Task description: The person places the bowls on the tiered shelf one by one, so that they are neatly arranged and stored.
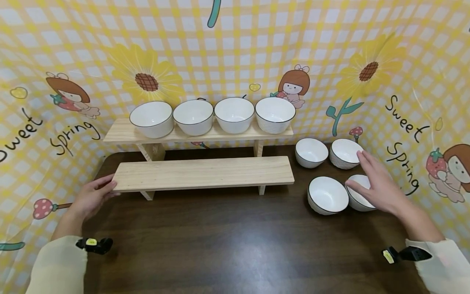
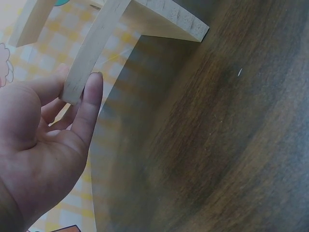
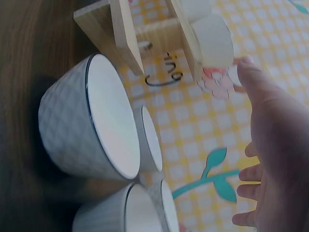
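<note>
A two-tier wooden shelf (image 1: 205, 173) stands on the table. My left hand (image 1: 92, 198) pinches the left end of its lower board, and the left wrist view shows thumb and fingers on either side of the board end (image 2: 79, 79). On the upper board, several white bowls (image 1: 193, 116) with dark rims stand in a row. More such bowls stand to the right of the shelf, among them a front one (image 1: 328, 196) and a back one (image 1: 311, 152). Over the rightmost bowls hovers my right hand (image 1: 380, 185), fingers extended, holding nothing; it partly hides the front right bowl (image 1: 358, 179).
The dark brown wooden table (image 1: 220, 245) extends in front of the shelf. A yellow checked cloth (image 1: 235, 49) with flowers and cartoon figures hangs behind and at both sides, close to the bowls on the right.
</note>
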`<state>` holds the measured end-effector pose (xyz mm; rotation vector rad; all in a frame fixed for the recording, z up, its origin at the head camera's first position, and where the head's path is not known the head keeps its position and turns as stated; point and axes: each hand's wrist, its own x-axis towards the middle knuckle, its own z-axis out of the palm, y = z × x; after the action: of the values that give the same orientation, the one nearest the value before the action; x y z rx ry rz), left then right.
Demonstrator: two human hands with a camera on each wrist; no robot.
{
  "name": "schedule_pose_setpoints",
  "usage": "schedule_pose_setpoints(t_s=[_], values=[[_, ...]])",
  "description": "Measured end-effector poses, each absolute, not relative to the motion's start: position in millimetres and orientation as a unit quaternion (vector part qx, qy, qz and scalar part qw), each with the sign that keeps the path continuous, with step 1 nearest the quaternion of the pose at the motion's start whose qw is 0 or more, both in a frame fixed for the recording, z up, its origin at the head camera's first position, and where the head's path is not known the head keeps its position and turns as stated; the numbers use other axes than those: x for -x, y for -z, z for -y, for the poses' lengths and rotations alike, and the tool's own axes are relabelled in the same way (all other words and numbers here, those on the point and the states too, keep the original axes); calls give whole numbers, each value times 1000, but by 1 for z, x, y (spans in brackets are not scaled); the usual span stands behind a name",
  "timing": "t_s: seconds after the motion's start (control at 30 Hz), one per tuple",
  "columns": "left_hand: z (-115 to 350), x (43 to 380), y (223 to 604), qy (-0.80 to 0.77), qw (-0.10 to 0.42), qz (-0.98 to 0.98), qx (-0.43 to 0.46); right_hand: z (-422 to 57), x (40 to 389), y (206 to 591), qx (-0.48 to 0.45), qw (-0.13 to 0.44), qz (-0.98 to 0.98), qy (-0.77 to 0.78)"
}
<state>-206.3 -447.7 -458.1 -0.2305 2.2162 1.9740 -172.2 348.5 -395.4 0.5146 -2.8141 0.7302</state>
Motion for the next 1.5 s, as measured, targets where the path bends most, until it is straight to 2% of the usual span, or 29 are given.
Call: schedule_pose_setpoints(t_s=[0.3, 0.7, 1.5], values=[[449, 207, 460, -658, 86, -743, 86, -379, 157, 417, -126, 84, 932, -330], [447, 205, 459, -653, 79, -748, 85, -401, 147, 441, -73, 67, 925, -367], [447, 204, 457, -659, 79, -745, 72, -410, 152, 481, -84, 71, 915, -388]])
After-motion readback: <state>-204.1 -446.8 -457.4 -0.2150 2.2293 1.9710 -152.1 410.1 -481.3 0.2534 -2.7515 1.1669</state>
